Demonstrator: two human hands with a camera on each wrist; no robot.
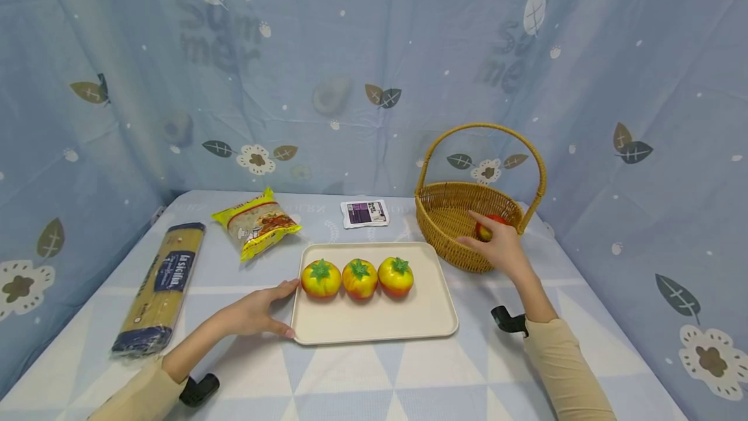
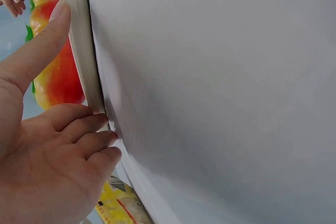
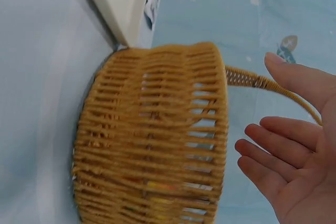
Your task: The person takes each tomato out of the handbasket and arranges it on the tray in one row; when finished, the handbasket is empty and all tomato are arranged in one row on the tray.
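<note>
Three yellow-and-red fruits with green leafy tops, like tomatoes or persimmons, sit in a row on a cream tray (image 1: 374,325): a left one (image 1: 320,280), a middle one (image 1: 360,280) and a right one (image 1: 396,278). My left hand (image 1: 254,312) touches the tray's left edge, thumb and fingers spread. Over the near right rim of a wicker basket (image 1: 435,234) hovers my right hand (image 1: 501,251), its fingers extended and holding nothing. Inside the basket lies another red-and-yellow fruit (image 1: 484,233), partly hidden by that hand.
A pack of spaghetti (image 1: 160,288) lies at the left. Behind the tray are a yellow food bag (image 1: 257,223) and a small white-and-purple packet (image 1: 365,213). The basket's tall handle (image 1: 482,126) arches above it. A patterned curtain (image 1: 327,51) hangs behind the table.
</note>
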